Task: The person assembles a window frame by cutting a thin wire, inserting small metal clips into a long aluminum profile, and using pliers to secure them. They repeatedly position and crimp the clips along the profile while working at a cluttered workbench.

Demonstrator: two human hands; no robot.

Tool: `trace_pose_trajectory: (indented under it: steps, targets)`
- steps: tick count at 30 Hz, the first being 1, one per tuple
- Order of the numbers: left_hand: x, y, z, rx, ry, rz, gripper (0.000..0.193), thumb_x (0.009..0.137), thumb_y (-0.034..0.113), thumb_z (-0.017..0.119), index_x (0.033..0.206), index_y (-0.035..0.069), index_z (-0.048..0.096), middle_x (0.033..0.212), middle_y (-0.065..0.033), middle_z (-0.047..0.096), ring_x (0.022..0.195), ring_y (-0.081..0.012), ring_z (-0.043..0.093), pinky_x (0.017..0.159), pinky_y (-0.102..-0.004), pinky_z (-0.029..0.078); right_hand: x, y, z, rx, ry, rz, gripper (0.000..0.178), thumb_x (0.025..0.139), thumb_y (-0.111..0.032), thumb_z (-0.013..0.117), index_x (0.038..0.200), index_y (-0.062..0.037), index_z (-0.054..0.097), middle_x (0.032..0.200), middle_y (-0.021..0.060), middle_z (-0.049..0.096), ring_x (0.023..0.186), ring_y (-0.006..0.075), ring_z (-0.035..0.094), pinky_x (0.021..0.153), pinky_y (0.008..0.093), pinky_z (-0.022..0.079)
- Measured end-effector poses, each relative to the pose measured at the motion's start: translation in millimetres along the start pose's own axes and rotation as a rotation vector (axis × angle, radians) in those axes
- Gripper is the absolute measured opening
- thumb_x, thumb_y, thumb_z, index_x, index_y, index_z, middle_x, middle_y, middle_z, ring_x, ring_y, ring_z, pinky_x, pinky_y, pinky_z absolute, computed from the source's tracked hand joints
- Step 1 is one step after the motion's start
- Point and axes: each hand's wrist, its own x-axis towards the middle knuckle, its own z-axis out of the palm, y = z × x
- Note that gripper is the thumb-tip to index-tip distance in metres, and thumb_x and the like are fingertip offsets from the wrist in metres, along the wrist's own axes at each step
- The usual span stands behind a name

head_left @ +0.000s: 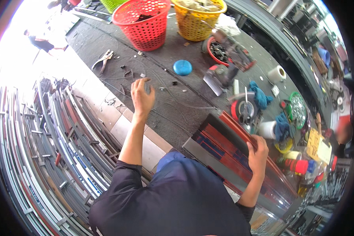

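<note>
My left hand (142, 98) hovers over the dark work table, its fingers loosely curved and the thumb held apart. I see nothing in its grasp. To its left lie pliers (102, 61) with pale jaws, and dark scraps are scattered close by. My right hand (259, 154) is at the far edge of a stack of long metal profiles (228, 151) with red, blue and grey faces. Its thumb and forefinger stand apart at a reddish profile. Beyond that stack are scissors (245, 114) on a black-and-red tape roll (235, 108).
A red basket (143, 29), a yellow basket (198, 23) and a blue round lid (182, 67) are ahead. A power tool (220, 75) stands before a bowl of small parts (218, 53). Racked long profiles (63, 145) fill the left. Another person (41, 42) is far left.
</note>
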Motion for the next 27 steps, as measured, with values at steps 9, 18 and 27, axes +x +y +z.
trace_pose_trajectory:
  steps: [9,18,27]
  targets:
    - [96.2,-144.1,-4.1,0.393,0.019,-0.229,0.051,0.095,0.035,0.087,0.138,0.007,0.080,0.143,-0.0170,0.073,0.138,-0.0381,0.065,0.117,-0.0524,0.051,6.1,-2.7,8.8,-0.057,-0.024,0.014,0.029,0.104,-0.011,0.078,0.128,0.0035,0.074,0.121,0.0223,0.075,0.116,0.0433,0.073,0.103,0.0513,0.057]
    - [104.7,-151.2,14.6,0.479,-0.076,-0.352,0.048,0.090,0.046,0.094,0.127,0.016,0.087,0.136,-0.0078,0.077,0.138,-0.0330,0.064,0.113,-0.0553,0.049,3.6,-1.8,18.8,-0.012,-0.010,0.071,0.028,0.102,-0.007,0.079,0.127,0.0036,0.074,0.122,0.0215,0.075,0.113,0.0424,0.074,0.101,0.0503,0.059]
    - [152.7,-146.1,-3.8,-0.609,-0.065,-0.430,0.021,0.106,0.007,0.077,0.126,0.000,0.075,0.101,-0.0106,0.084,0.087,-0.0202,0.081,0.072,-0.0332,0.064,-9.2,17.2,27.3,-0.073,-0.009,0.085,0.031,0.100,-0.012,0.081,0.128,0.0023,0.075,0.124,0.0235,0.074,0.119,0.0461,0.069,0.106,0.0539,0.053]
